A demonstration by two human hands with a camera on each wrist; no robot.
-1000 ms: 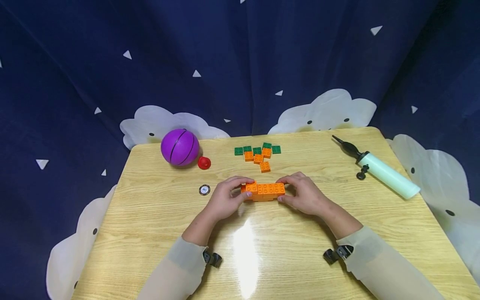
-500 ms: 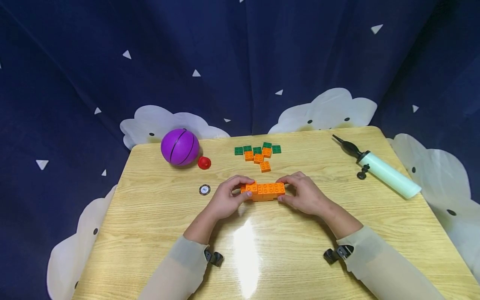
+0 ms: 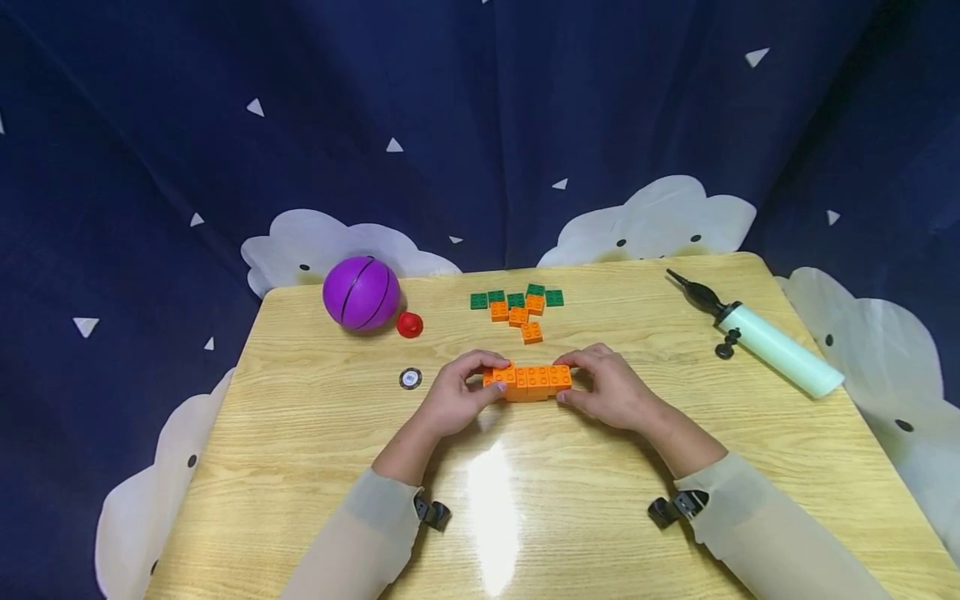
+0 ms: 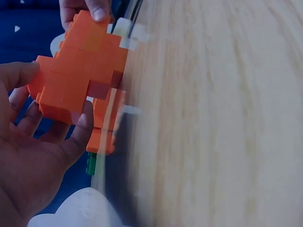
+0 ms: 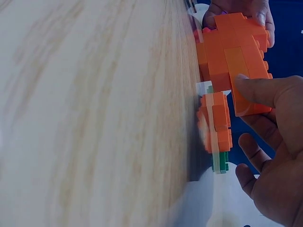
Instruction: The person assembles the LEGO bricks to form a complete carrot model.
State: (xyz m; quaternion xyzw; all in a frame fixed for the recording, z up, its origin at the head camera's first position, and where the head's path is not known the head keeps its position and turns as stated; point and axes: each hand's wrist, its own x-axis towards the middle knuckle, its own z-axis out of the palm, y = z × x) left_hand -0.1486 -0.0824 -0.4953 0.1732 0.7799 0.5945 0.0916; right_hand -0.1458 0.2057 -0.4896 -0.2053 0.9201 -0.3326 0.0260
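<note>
An assembled block of orange toy bricks [image 3: 536,383] spans the gap between both hands near the middle of the table, studs facing up. My left hand [image 3: 453,398] grips its left end, thumb on the near side and fingers behind. At the other end my right hand [image 3: 609,390] pinches the block between thumb and index finger. In the left wrist view the orange block [image 4: 78,66] shows a stepped underside and a raised brick at the left end. The right wrist view shows my right thumb [image 5: 258,91] flat on the block's side, other fingers loosely curled below.
Behind the hands lie several loose orange bricks [image 3: 532,333] and green bricks [image 3: 478,302]. To the left are a purple ball [image 3: 361,293], a small red hat-shaped piece [image 3: 409,325] and a round chip [image 3: 410,378]. A pale green hand pump [image 3: 780,348] lies at the right.
Both hands keep their hold on the orange block. Only a very slight shift of the whole view shows; the loose bricks and other objects stay in place.
</note>
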